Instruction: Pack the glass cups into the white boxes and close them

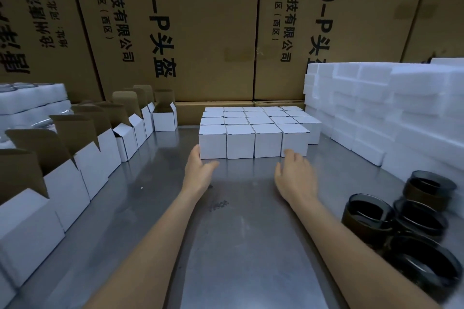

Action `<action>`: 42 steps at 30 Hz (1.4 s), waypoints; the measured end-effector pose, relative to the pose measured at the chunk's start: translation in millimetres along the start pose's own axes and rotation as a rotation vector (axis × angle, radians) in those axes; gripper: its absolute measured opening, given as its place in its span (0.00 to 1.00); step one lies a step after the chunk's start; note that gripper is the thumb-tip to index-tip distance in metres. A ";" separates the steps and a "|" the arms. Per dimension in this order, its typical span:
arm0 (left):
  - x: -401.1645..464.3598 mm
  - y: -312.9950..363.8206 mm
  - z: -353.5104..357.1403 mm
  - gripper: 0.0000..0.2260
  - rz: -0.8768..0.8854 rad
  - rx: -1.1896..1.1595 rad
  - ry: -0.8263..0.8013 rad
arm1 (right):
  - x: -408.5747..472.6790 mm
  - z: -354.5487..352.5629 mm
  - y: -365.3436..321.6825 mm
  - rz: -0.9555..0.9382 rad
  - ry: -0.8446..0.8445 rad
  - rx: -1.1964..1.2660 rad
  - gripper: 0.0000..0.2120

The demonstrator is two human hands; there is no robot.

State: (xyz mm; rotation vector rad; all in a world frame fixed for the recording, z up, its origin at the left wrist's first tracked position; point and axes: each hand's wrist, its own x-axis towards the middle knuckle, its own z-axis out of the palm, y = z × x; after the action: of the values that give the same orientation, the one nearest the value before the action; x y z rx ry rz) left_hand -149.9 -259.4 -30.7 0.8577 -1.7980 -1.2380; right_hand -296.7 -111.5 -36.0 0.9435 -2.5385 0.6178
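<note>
Both hands are spread flat, holding nothing: the left hand (pixel 200 169) touches the front row of four closed white boxes (pixel 253 142), the right hand (pixel 296 173) just before it. Four dark glass cups (pixel 401 218) sit near right, partly cropped. Open boxes (pixel 82 158) line the left; count unclear.

both hands, left (pixel 200 170) and right (pixel 296 173), reach forward, fingers loosely extended.

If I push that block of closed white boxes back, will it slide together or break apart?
The closed white boxes sit tightly packed on smooth metal table, so they should slide. Rows may separate, since nothing binds them. Both hands span the front row, which helps.
</note>
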 end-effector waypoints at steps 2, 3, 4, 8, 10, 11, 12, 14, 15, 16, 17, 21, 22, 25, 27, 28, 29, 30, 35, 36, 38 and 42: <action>-16.1 0.6 -2.7 0.26 0.008 0.025 -0.035 | -16.4 -8.5 -2.0 -0.030 -0.036 -0.053 0.12; -24.9 0.9 -4.6 0.25 0.019 0.044 -0.045 | -23.8 -13.6 -2.9 -0.042 -0.045 -0.056 0.11; -34.8 2.2 -6.9 0.24 0.029 0.057 -0.044 | -31.0 -18.8 -3.7 -0.056 -0.049 -0.060 0.11; -73.5 9.8 -16.8 0.16 0.061 0.040 -0.015 | -63.5 -38.2 -6.4 -0.118 0.041 -0.127 0.10; -89.4 12.8 -21.3 0.13 0.064 0.020 -0.021 | -79.2 -49.0 -7.5 -0.104 0.049 -0.191 0.10; -96.2 14.1 -23.5 0.12 0.067 0.008 -0.026 | -85.7 -55.0 -8.4 -0.080 -0.010 -0.238 0.11; -102.7 14.9 -25.6 0.12 0.072 0.001 -0.031 | -90.2 -59.6 -7.9 -0.056 -0.054 -0.271 0.13; -114.4 15.9 -30.1 0.12 0.094 0.005 -0.042 | -93.0 -69.6 -3.8 -0.003 -0.063 -0.307 0.17; -119.4 15.9 -32.3 0.11 0.106 0.009 -0.047 | -93.6 -74.9 -0.4 0.034 -0.067 -0.309 0.18; -123.4 15.6 -34.6 0.11 0.117 0.013 -0.051 | -93.6 -79.9 2.9 0.066 -0.071 -0.297 0.19; -126.4 15.3 -36.6 0.11 0.125 0.016 -0.056 | -93.9 -84.4 5.9 0.095 -0.079 -0.281 0.18; -130.6 18.0 -38.0 0.10 0.140 0.023 -0.062 | -94.7 -92.3 5.6 0.092 -0.119 -0.229 0.14; -130.8 19.1 -37.6 0.10 0.143 0.025 -0.061 | -94.6 -92.2 2.8 0.059 -0.113 -0.217 0.13; -133.1 21.9 -36.9 0.10 0.165 0.054 -0.088 | -94.8 -89.1 -7.7 -0.102 -0.067 -0.181 0.13; -136.0 22.4 -35.6 0.10 0.200 0.105 -0.124 | -98.1 -85.6 -15.3 -0.234 -0.059 -0.115 0.13; -137.8 22.5 -34.2 0.10 0.228 0.136 -0.141 | -100.1 -83.0 -19.1 -0.300 -0.054 -0.070 0.13; -139.8 22.8 -32.5 0.10 0.262 0.167 -0.157 | -102.5 -80.6 -23.6 -0.368 -0.046 -0.020 0.13; -141.3 22.8 -30.5 0.11 0.299 0.195 -0.175 | -105.8 -79.0 -28.5 -0.443 -0.035 0.042 0.13; -143.6 21.1 -25.9 0.16 0.394 0.276 -0.247 | -113.5 -71.1 -40.2 -0.674 0.091 0.229 0.13; -142.9 20.0 -26.3 0.17 0.386 0.280 -0.247 | -112.2 -69.3 -38.1 -0.626 0.088 0.257 0.16; -142.1 18.4 -27.3 0.20 0.353 0.274 -0.251 | -110.2 -66.1 -32.3 -0.451 0.010 0.333 0.29; -140.3 16.9 -28.4 0.23 0.301 0.285 -0.251 | -107.7 -57.3 -22.9 -0.050 -0.206 0.519 0.44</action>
State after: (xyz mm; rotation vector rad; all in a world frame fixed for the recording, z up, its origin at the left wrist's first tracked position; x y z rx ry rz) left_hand -60.4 -146.7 -39.1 0.5698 -2.2494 -0.9408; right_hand -194.3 -41.5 -32.5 1.2918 -2.5659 1.2603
